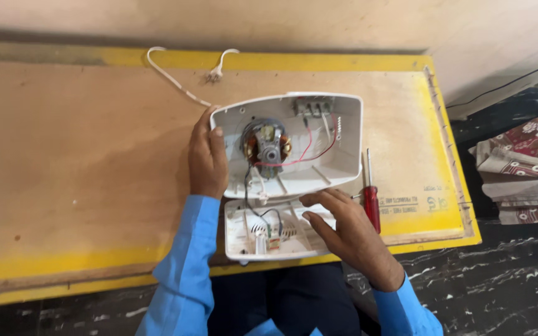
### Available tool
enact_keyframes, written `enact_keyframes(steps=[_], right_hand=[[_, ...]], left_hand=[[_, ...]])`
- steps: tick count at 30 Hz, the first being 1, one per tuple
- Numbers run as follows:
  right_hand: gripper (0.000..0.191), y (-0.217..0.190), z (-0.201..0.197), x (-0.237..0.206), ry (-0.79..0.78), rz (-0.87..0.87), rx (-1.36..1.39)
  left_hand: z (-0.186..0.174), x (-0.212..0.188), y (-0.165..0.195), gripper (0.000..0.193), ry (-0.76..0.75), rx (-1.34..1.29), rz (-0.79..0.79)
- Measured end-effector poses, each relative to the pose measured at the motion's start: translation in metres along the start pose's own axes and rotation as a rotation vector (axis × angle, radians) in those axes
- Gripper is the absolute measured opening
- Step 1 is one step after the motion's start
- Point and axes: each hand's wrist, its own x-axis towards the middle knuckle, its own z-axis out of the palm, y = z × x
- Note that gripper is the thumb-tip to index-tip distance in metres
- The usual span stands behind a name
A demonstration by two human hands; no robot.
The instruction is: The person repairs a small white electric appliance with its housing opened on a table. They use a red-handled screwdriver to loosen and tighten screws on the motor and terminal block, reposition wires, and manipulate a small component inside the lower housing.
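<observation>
- Housing (344, 134), white, frame centre; long axis left-right.
- Left hand (208, 158) grips its left edge.
- Right hand (344, 227), fingers spread, rests on base (244, 249); screwdriver (372, 199) just right.

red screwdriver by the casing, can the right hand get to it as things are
Probably yes. The red screwdriver lies flat on the board just beside the right hand, which rests open on the lower white cover. Nothing sits between them, and the handle end lies nearest the fingers.
</observation>
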Motion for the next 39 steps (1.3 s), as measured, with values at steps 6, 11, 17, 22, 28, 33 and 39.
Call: enact_keyframes(steps=[6, 11, 17, 22, 28, 33, 39], right_hand=[[0.02, -0.006, 0.008, 0.006, -0.059, 0.037, 0.053], [0.024, -0.002, 0.016, 0.004, -0.132, 0.175, 0.217], [0.025, 0.006, 0.021, 0.003, -0.297, 0.247, 0.267], [0.022, 0.015, 0.022, 0.01, -0.396, 0.216, 0.364], [0.018, 0.014, 0.026, 0.009, -0.42, 0.25, 0.472], [0.017, 0.011, 0.025, 0.009, -0.421, 0.25, 0.44], [0.018, 0.018, 0.027, 0.009, -0.433, 0.215, 0.439]], left_hand=[[0.003, 0.001, -0.003, 0.043, 0.003, 0.027, 0.013], [0.004, 0.0, -0.006, 0.042, 0.013, 0.027, -0.003], [0.004, 0.001, -0.01, 0.044, 0.01, 0.012, -0.01], [0.002, 0.005, -0.007, 0.045, -0.015, 0.033, -0.009], [-0.021, -0.011, 0.015, 0.043, -0.063, -0.066, -0.141], [-0.046, -0.099, 0.061, 0.015, 0.432, -0.383, -0.218], [-0.05, -0.206, 0.114, 0.017, 0.402, -0.471, -0.563]])
